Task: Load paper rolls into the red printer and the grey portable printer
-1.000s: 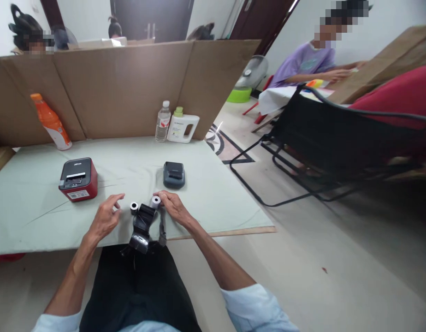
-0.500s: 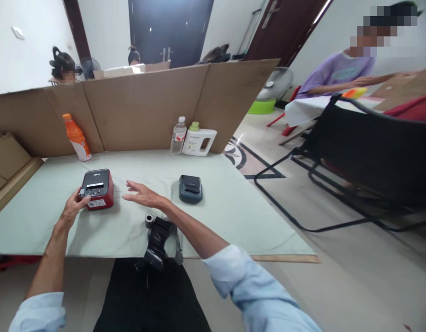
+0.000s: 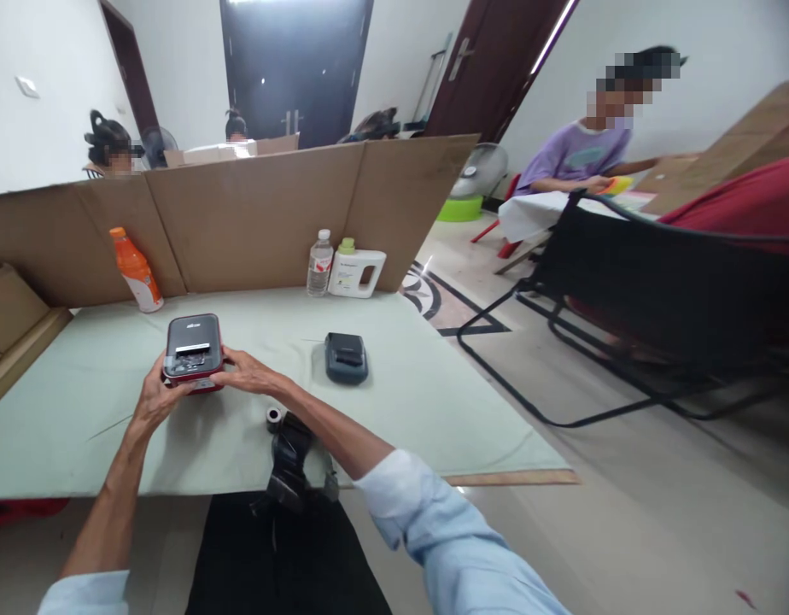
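Note:
A small red printer with a black top [image 3: 192, 348] is tilted toward me on the pale green table [image 3: 80, 401]. My left hand [image 3: 152, 400] grips its left side and my right hand [image 3: 248, 374] grips its right side. A small paper roll [image 3: 273, 416] lies on the table just right of my right wrist. A dark grey portable printer [image 3: 346, 358] sits further right. A black strapped device [image 3: 288, 465] hangs over the table's near edge, in front of my lap.
A cardboard screen [image 3: 254, 213] walls the table's back. Against it stand an orange bottle [image 3: 129, 270], a water bottle [image 3: 319, 264] and a white jug [image 3: 357, 271]. A black folding chair [image 3: 625, 290] stands to the right. A person in purple [image 3: 577, 154] sits at another table.
Both hands left the paper rolls and went to the red printer. The left hand reached it first, then the right closed on its other side and the printer shifted toward me.

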{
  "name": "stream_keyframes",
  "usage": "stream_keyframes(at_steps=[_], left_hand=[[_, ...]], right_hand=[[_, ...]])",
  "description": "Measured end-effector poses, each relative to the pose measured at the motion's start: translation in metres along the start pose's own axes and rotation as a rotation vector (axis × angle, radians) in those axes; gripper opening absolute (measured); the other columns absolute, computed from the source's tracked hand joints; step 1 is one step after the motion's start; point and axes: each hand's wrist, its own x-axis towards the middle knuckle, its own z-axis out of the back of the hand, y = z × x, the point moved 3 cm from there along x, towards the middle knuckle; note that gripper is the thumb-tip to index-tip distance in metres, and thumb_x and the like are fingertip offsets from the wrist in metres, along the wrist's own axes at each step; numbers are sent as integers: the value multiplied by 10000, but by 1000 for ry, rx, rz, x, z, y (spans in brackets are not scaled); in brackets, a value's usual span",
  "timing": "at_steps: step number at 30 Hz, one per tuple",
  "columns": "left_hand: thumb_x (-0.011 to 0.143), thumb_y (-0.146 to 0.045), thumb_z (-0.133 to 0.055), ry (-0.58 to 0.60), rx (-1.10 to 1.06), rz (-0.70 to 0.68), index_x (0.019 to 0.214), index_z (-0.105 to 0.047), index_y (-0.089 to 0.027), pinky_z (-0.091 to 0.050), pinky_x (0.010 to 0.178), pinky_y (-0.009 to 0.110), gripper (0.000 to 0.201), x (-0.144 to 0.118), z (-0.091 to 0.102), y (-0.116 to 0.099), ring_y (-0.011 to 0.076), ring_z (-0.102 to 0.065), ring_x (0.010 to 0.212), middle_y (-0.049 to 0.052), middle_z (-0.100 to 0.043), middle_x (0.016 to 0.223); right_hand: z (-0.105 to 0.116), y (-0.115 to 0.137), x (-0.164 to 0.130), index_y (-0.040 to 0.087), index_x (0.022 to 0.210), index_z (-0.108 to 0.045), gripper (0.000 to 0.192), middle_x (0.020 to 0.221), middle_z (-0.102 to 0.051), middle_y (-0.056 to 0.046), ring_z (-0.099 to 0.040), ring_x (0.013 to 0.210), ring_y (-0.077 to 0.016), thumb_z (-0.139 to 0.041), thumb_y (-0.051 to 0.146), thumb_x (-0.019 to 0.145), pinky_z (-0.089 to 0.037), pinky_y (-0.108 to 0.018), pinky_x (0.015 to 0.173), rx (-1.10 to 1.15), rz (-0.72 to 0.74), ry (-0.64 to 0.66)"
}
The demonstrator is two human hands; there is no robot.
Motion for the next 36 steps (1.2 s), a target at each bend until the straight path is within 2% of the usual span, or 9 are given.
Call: stream_keyframes(at_steps=[7, 9, 12, 15, 22, 27, 30, 33, 36], left_hand=[[667, -377, -881, 148, -73, -80, 1468, -535, -167, -530, 1072, 469, 898, 12, -96, -9, 306, -684, 1178, 128, -714, 1301], [680, -374, -868, 181, -96, -92, 1477, -530, -167, -518, 1080, 477, 890, 14, -115, -8, 307, -680, 1179, 127, -718, 1291], [687, -366, -853, 211, -92, -86, 1465, -538, -155, -502, 1093, 483, 865, 14, -131, -5, 315, -666, 1200, 137, -708, 1307], [689, -354, -844, 220, -45, -71, 1461, -538, -158, -502, 1093, 480, 853, 12, -134, -2, 316, -665, 1199, 136, -698, 1326], [752, -370, -803, 286, 55, -58, 1535, -486, -175, -562, 1017, 424, 868, 13, -122, 5, 295, -678, 1184, 125, -689, 1358], [787, -371, -773, 249, 137, -71, 1568, -460, -187, -607, 811, 356, 861, 9, -120, 5, 270, -704, 1041, 126, -697, 1334], [809, -362, -756, 215, 161, -97, 1567, -467, -199, -603, 766, 339, 828, 3, -123, 3, 275, -705, 1044, 128, -705, 1319], [831, -374, -742, 186, 198, -118, 1569, -471, -204, -603, 768, 340, 804, -1, -122, 4, 294, -692, 1109, 141, -675, 1382], [841, -392, -736, 180, 217, -128, 1560, -491, -192, -609, 770, 353, 786, -2, -117, 5, 292, -693, 1100, 161, -631, 1449]], right_hand=[[75, 15, -75, 163, 1350, -661, 636, 1295, -729, -94, -644, 1222, -311, -780, 466, 804, -478, -475, 1110, -78, 12, -132], [87, 14, -90, 157, 1336, -673, 632, 1283, -736, -96, -641, 1227, -318, -769, 494, 809, -475, -482, 1113, -93, -4, -148], [94, 10, -102, 149, 1350, -663, 638, 1283, -735, -104, -639, 1229, -321, -751, 491, 819, -482, -483, 1103, -113, -23, -170], [95, 5, -108, 141, 1408, -618, 648, 1317, -715, -121, -645, 1216, -310, -726, 428, 837, -490, -476, 1090, -137, -37, -182], [94, 2, -118, 217, 1509, -530, 702, 1354, -683, -96, -650, 1150, -267, -730, 326, 844, -527, -437, 1017, -255, -109, -253], [94, 4, -119, 214, 1528, -508, 710, 1329, -687, -88, -652, 1078, -248, -711, 304, 854, -535, -406, 973, -325, -124, -265], [95, 3, -119, 205, 1534, -504, 719, 1297, -701, -82, -650, 1053, -246, -704, 289, 849, -545, -383, 933, -340, -119, -255], [95, 4, -120, 215, 1548, -494, 729, 1310, -701, -85, -650, 1090, -262, -710, 308, 858, -543, -400, 954, -346, -109, -250], [95, 5, -121, 221, 1581, -453, 778, 1421, -653, -116, -632, 1201, -300, -729, 342, 863, -518, -460, 1030, -363, -107, -265]])
